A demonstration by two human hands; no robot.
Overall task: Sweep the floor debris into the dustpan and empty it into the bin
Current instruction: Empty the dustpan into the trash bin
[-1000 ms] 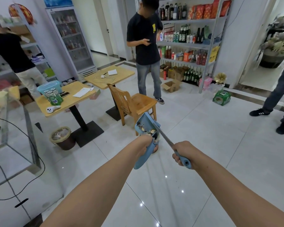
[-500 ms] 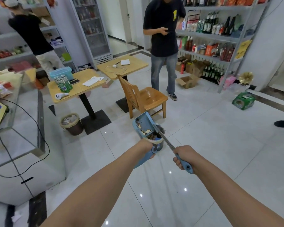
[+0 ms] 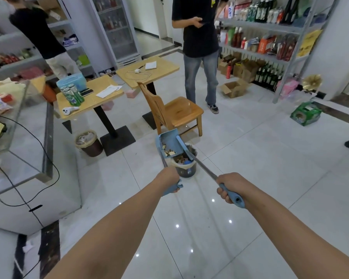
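A: Quick, L to R. What's at frame left?

B: Mid-left, a small brown bin (image 3: 88, 143) w/ a pale liner, by the black foot of a wooden table (image 3: 93, 97). Not the one in use, I'd say.

A: And centre?

B: Left hand (image 3: 169, 180) is fisted round the blue plastic grip of the dustpan (image 3: 169, 142). Pan's a flat-bottomed scoop w/ comb teeth along one edge, raised and held over a dark grey bin (image 3: 185, 166) w/ a thin bag folded over its rim. Debris (image 3: 169, 152), pale flaky bits, sits at the pan's lower end, right at the bin's mouth.

A: So how far along?

B: Sweeping looks done; the glossy white tiles nearby show only a few specks. Emptying's underway: scraps already lie in the bin, some remain in the pan. Left to do: tip out the rest.

A: Right of centre?

B: Right hand (image 3: 229, 187) clenched on the broom (image 3: 205, 170), blue moulded grip, thin metal shaft, blue head resting inside the pan, prob. to push bits out. Bristles I can't make out.
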